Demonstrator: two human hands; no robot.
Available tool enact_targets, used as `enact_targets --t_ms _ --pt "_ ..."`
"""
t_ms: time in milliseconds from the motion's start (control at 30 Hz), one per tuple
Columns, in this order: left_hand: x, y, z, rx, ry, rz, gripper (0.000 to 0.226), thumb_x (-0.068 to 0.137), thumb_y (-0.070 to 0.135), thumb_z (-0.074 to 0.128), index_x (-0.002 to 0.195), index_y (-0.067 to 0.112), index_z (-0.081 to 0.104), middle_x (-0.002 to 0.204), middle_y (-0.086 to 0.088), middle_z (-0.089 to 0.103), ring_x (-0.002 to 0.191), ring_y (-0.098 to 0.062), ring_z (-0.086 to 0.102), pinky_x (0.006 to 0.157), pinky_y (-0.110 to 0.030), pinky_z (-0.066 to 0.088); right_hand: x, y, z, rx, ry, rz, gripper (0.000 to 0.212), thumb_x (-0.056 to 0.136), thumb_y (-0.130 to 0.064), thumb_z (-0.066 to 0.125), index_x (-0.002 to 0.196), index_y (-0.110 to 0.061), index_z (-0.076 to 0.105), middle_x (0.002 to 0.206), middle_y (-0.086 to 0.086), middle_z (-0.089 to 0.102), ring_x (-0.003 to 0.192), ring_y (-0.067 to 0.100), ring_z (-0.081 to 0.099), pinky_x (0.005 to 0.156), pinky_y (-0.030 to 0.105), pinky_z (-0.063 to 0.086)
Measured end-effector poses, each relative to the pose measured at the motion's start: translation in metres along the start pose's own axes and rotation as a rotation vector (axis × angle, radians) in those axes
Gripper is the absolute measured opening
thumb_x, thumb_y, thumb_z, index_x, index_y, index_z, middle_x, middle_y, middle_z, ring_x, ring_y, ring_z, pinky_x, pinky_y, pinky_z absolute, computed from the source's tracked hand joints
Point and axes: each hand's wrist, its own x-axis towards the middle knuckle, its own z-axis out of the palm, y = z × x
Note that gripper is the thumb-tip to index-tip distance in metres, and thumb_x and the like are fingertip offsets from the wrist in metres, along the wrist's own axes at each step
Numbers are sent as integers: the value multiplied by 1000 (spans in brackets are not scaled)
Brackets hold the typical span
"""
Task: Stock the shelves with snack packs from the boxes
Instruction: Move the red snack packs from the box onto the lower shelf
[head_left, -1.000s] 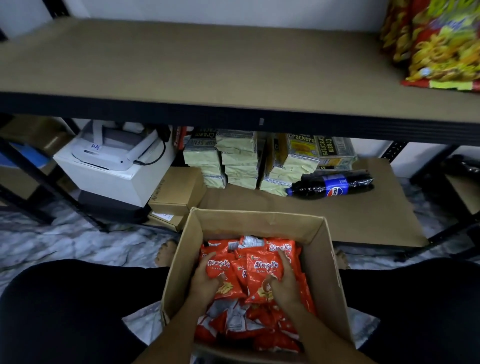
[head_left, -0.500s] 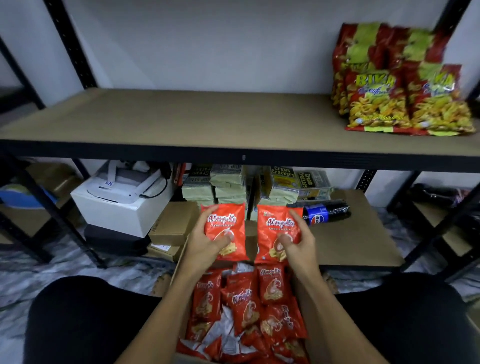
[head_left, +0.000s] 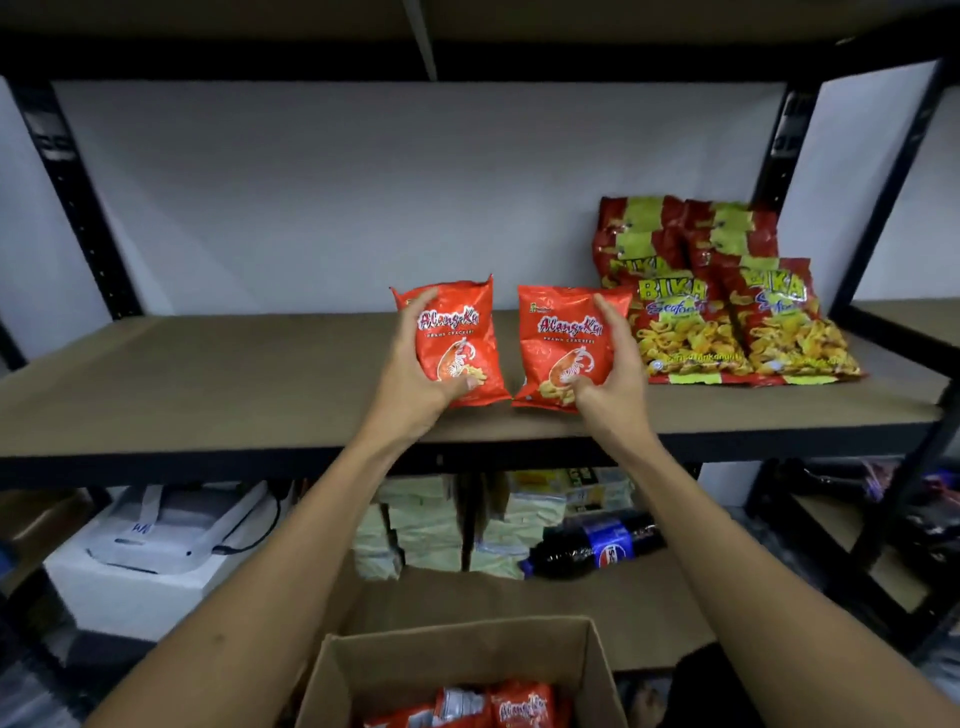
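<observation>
Both packs, held just above the box half a second ago, now stand at the front of the middle shelf.

Nearest: cardboard box (head_left: 462, 670), open, more red prawn-cracker packs (head_left: 519, 706) inside (count not readable).

Lower shelf, beyond the box: dark cola bottle (head_left: 597, 551) lying on its side; pale green cracker packs (head_left: 415, 530) stacked behind it; white device (head_left: 156, 540) to the left.

Middle shelf (head_left: 208, 395), front half: left hand (head_left: 415, 379) curled round the left prawn-cracker pack (head_left: 457, 343), fingers over its top corner, thumb across its lower face. Right hand (head_left: 608, 374) gripping the right prawn-cracker pack (head_left: 566, 348) in the same manner, from its right edge. Packs side by side, upright to slightly tilted, narrow gap between them; whether they rest on the board cannot be told.

Farther right, against the back wall: Bika seafood snack bags (head_left: 727, 312), red and yellow, leaning in overlapping rows, just beside the right-hand pack.
</observation>
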Motion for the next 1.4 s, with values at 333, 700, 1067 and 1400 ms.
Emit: enact_targets --t_ms 333,700,1067,1400 --pt "112 -67 24 80 -64 -37 93 69 -12 77 138 35 36 130 1 51 108 -6 59 80 -18 55 107 34 9 -305 -37 63 88 79 1 61 151 -31 23 133 11 37 118 27 49 101 34 41" --pt "256 -141 64 446 32 67 95 74 9 82 147 35 28 135 -10 42 121 -17 46 92 -27 41 240 97 31 -402 6 -58 84 83 1 61 152 -30 23 143 13 35 129 31 45 104 44 44" --pt "347 -199 72 645 15 48 86 86 22 72 149 44 19 142 -13 34 132 -29 41 104 -46 44 334 159 55 -475 -22 -105 76 92 2 52 150 -39 24 138 13 38 131 29 44 105 40 42" --pt "343 -210 69 704 12 -25 86 87 39 68 142 62 6 128 -15 45 123 -34 44 102 -47 42 337 173 61 -616 -63 -101 56 99 -33 50 148 -44 25 140 13 34 130 33 43 103 46 45"
